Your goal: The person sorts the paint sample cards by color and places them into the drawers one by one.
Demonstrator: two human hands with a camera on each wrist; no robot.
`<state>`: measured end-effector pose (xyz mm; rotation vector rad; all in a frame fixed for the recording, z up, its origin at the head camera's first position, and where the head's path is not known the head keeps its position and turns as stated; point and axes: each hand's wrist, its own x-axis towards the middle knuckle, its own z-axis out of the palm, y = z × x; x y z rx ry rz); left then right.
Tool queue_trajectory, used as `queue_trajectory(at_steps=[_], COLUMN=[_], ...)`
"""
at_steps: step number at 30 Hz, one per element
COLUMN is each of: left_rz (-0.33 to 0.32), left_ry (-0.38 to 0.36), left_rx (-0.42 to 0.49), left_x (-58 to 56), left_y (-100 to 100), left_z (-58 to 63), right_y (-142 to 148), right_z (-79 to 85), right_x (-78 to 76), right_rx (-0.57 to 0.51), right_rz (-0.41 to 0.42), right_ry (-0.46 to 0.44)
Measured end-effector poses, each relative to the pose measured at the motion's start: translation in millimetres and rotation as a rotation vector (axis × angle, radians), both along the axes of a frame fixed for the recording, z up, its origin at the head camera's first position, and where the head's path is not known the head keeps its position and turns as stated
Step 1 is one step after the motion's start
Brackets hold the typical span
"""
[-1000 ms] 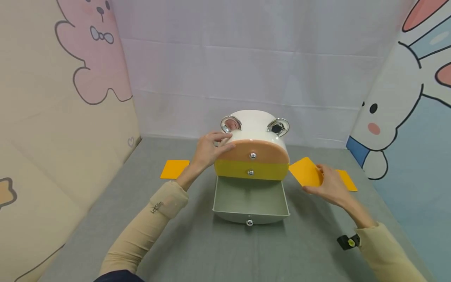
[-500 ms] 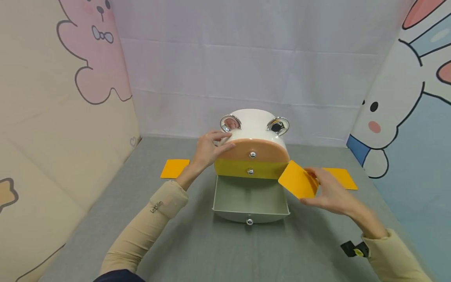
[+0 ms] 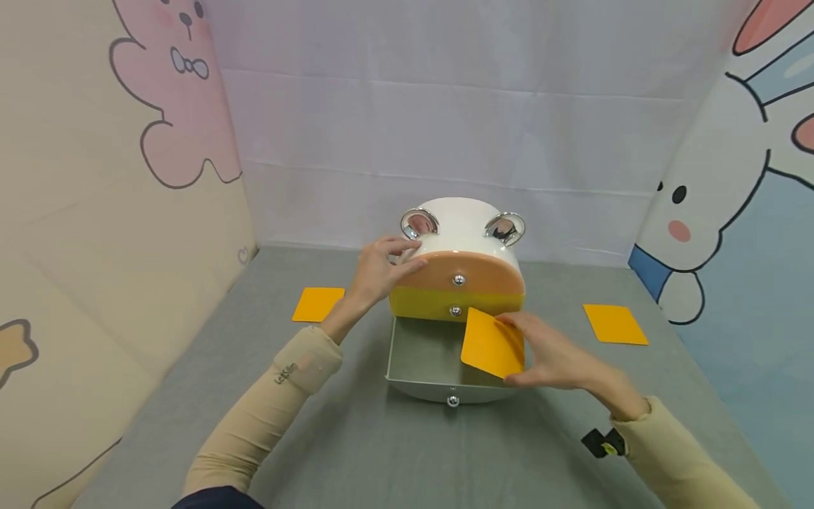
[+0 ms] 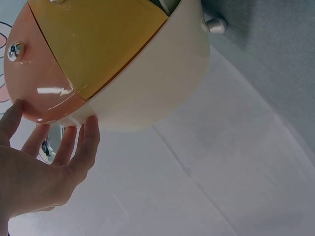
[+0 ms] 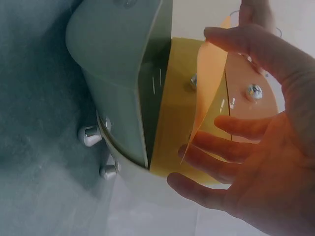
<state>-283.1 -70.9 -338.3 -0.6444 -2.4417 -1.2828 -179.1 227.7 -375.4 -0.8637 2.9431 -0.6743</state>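
A white drawer box [image 3: 461,219] with two silver ring ears stands mid-table. Its top drawer front [image 3: 439,272] is orange and its middle one [image 3: 413,302] yellow, both closed. The grey-green bottom drawer [image 3: 416,353] is pulled out. My left hand [image 3: 378,272] holds the box's upper left side, thumb on the orange front and fingers on the white shell [image 4: 147,98]. With my right hand [image 3: 553,353] I grip an orange-yellow square card [image 3: 490,346] by its edges, tilted over the right part of the open drawer. In the right wrist view the card [image 5: 209,78] bows between thumb and fingers.
One orange-yellow card [image 3: 318,304] lies on the grey tablecloth [image 3: 318,438] left of the box, partly behind my left wrist. Another card [image 3: 615,324] lies to the right. A white curtain [image 3: 381,127] hangs behind.
My right hand has carried the card leftward from beside the box to over the open bottom drawer, uncovering the card lying on the right. The left hand stays on the box.
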Motion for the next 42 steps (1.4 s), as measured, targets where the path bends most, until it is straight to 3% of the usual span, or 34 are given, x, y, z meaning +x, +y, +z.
queue_trajectory(at_steps=[9,15,20,26,30,35,39,42], left_rz=[-0.001,0.004,0.005,0.003,-0.002,-0.003,0.003,0.006], left_ry=[0.002,0.0,0.006,0.006,0.006,-0.005,-0.002,0.006], left_rx=[-0.009,-0.006,-0.012,-0.013,-0.007,0.0,0.005,0.005], left_x=[0.6,0.9,0.8,0.7,1.0,1.1,2.0,2.8], left_y=[1,1,1,1,2,2,2,2], left_z=[-0.7,-0.2,0.2,-0.1,-0.2,0.3,1.2,1.6], right_y=[-20,-29,-33,-34,-29,3,48,85], right_z=[-10.3,-13.2,-12.2,-12.3,-13.3,-9.6,-11.4,-23.5], right_x=[-12.6,-17.0,-18.6,-16.4,-13.1,-15.3,-24.4,-34.1], right_rx=[0.075,0.148,0.168,0.154,0.074,-0.134,-0.198,-0.183], right_rz=[0.107,0.126,0.112,0.117,0.11,-0.007,-0.227,-0.4], right_ry=[0.033,0.051,-0.001,-0.003,0.005,0.002,0.014,0.049])
